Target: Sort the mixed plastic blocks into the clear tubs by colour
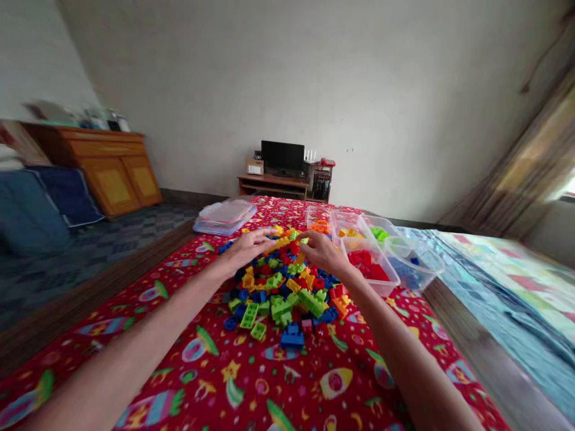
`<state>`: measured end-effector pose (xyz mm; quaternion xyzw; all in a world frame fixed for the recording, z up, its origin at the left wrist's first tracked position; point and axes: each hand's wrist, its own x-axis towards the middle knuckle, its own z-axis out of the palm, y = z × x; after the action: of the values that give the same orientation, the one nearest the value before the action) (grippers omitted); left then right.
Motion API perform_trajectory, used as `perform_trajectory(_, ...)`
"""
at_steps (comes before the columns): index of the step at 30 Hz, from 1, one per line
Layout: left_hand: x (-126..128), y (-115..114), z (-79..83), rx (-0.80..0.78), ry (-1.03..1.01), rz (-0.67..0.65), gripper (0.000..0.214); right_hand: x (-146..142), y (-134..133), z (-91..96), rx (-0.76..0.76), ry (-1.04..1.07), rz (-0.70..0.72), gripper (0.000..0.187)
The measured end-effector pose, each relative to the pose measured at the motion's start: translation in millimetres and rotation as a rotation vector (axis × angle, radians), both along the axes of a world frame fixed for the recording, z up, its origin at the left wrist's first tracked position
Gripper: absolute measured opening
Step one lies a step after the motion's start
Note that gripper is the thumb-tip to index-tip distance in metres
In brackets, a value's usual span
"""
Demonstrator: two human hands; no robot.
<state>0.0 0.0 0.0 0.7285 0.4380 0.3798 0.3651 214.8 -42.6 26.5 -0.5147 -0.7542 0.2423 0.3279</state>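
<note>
A heap of plastic building bricks (pixel 283 287) in green, blue, red, yellow and orange lies on a red patterned cloth (pixel 251 377). My left hand (pixel 247 246) reaches over the far side of the heap with fingers stretched toward yellow bricks. My right hand (pixel 324 251) hovers over the heap's far right, fingers pinched together near a small green brick; whether it grips it is unclear. Both hands are slightly blurred.
Clear plastic tubs stand at the right: one with red bricks (pixel 372 266), one with blue (pixel 413 263), others with yellow, orange and green behind. Stacked lids (pixel 224 216) lie far left. A wooden cabinet (pixel 112 173) and a monitor desk (pixel 283 173) stand against the walls.
</note>
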Motion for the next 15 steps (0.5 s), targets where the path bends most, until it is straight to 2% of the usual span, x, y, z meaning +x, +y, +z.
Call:
perform_trajectory(3,6,-6,3.7,-0.054,-0.037,-0.050,0.075,-4,-8,3.9,0.040,-0.054,0.090,0.038)
perform_trajectory(6,12,-15,9.2,-0.091,-0.039,-0.107,0.076,-5,-11,4.1,0.103,-0.092,0.132,0.031)
perform_trajectory(10,16,-23,12.8,-0.014,0.041,-0.082,0.064,-4,-10,2.4,0.142,-0.123,0.151,0.024)
perform_trajectory(13,15,-19,9.7,0.059,0.083,-0.038,0.060,2,-6,4.1,0.166,-0.143,0.130,0.022)
perform_trajectory(15,13,-14,6.9,0.059,0.058,-0.038,0.060,12,-1,6.6,0.190,-0.149,0.052,0.023)
